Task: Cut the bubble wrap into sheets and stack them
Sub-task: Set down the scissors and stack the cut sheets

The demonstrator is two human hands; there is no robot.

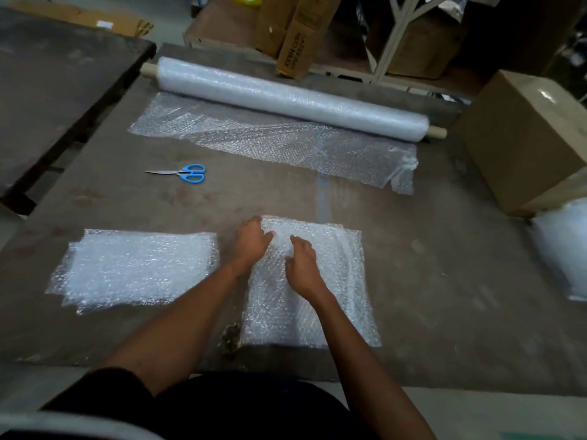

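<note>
The person's two forearms are bare from the wrist up past the elbow. The left hand (254, 241) and the right hand (303, 268) are bare: no gloves, rings, watch or wristbands are visible. A short dark sleeve (104, 387), black in appearance, covers the left upper arm at the near left. A dark garment of the same black tone (254, 404) covers the torso along the near edge.

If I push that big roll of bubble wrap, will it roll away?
Probably yes: the bubble wrap roll is a long round tube lying on the table. Its unrolled tail lies flat and may slow it. It likely feels light for its size.
</note>
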